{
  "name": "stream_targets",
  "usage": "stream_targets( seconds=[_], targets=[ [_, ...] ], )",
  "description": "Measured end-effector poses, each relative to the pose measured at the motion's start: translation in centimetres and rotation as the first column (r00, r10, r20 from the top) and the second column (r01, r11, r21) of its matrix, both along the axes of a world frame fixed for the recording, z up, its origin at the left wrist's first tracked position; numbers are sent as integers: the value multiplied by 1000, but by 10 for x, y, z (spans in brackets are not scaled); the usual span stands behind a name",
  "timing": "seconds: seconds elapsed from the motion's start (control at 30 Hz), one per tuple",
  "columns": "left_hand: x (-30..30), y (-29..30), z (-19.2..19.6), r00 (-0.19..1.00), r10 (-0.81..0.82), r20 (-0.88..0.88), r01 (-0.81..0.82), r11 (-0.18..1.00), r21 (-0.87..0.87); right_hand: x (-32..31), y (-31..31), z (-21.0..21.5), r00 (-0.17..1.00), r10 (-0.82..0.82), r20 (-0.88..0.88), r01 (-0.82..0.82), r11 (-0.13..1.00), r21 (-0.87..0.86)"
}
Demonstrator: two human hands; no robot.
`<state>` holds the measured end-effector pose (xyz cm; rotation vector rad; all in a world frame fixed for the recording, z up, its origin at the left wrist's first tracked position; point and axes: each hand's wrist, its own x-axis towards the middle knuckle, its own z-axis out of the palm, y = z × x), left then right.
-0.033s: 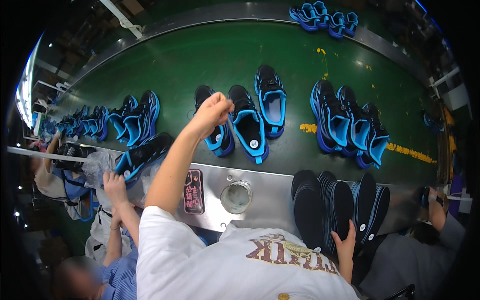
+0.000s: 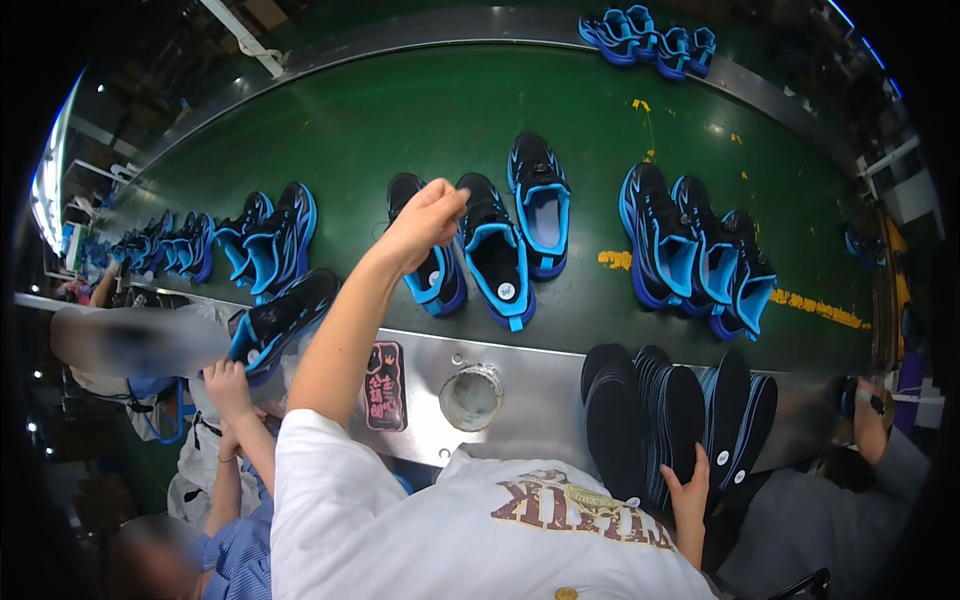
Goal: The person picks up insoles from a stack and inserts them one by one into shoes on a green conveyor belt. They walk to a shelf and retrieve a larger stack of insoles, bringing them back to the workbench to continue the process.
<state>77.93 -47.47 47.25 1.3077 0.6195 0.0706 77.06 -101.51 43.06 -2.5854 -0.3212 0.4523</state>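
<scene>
My left hand [image 2: 430,222] is a closed fist over the front of a black and blue sneaker [image 2: 437,282]; whether its fingers grip anything is hidden. Just right of it stand a second sneaker [image 2: 497,262] and, slightly farther back, a third sneaker [image 2: 540,205], all with toes pointing away from me. White round stickers show inside the two nearer shoes. At the lower right, my right hand [image 2: 690,492] touches the near end of a stack of black insoles [image 2: 672,410], thumb and fingers apart.
More insoles [image 2: 612,420] lie around that stack on the metal ledge [image 2: 530,390]. A round container [image 2: 471,397] and a dark decorated card [image 2: 385,385] sit leftward. Three sneakers [image 2: 660,240] stand right on the green surface [image 2: 360,110]. At left, another person's hand [image 2: 230,385] holds a sneaker [image 2: 283,320].
</scene>
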Motion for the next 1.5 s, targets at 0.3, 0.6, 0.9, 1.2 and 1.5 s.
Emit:
stream_targets(
  seconds=[0.3, 0.6, 0.9, 1.2, 1.5],
  targets=[
    [83, -12, -69, 929, -304, -213, 135, -259, 957, 8, 0, 11, 998, -65, 21, 66, 997, -39],
    [107, -17, -86, 963, -210, -171, 108, -282, 953, 30, 3, 17, 979, -87, -186, 57, 986, -158],
    [121, -27, -72, 925, -337, -173, 327, 481, 813, 60, -14, 54, 988, -130, -82, 133, 990, 38],
    [102, -90, -70, 888, -415, -200, 440, 639, 631, 163, 181, 104, 744, 403, -533, -299, 914, 275],
    [104, -91, -83, 896, -421, -141, 415, 681, 604, 140, 279, -49, 728, 681, 75, -649, 720, -244]
  ],
)
